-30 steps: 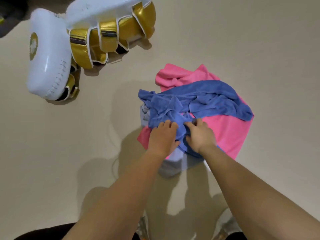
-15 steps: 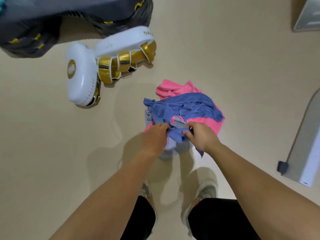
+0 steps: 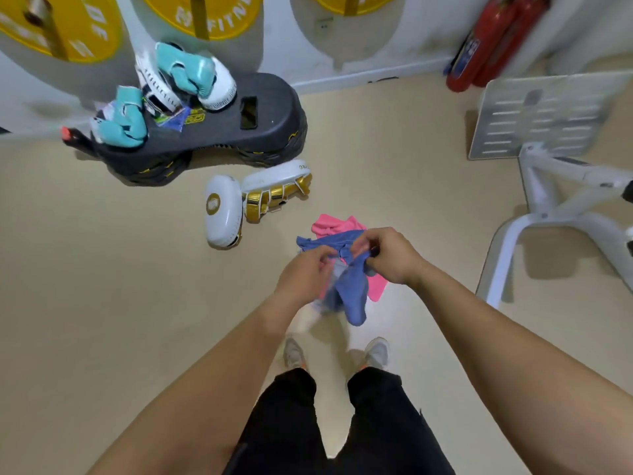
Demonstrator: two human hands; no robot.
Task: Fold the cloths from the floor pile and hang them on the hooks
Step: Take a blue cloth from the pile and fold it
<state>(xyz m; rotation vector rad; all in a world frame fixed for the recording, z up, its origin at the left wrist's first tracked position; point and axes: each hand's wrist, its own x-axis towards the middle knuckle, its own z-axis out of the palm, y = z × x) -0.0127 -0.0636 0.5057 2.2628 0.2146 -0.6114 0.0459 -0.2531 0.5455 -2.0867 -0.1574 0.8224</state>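
You're pinching the bunched blue cloth [image 3: 354, 293] in left grip [image 3: 305, 272] and right grip [image 3: 387, 255], dangling over the pink cloth [image 3: 330, 225] at twelve o'clock — so I'm suggesting working both pinches outward to its corners.

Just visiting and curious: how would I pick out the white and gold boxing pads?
Find the big dark grey step platform by the wall. On the beige floor in front of it, between it and the blue towelling cloth the person holds, lie white padded boxing mitts. Their shiny gold straps set them apart; the white pads on the platform have turquoise ones.
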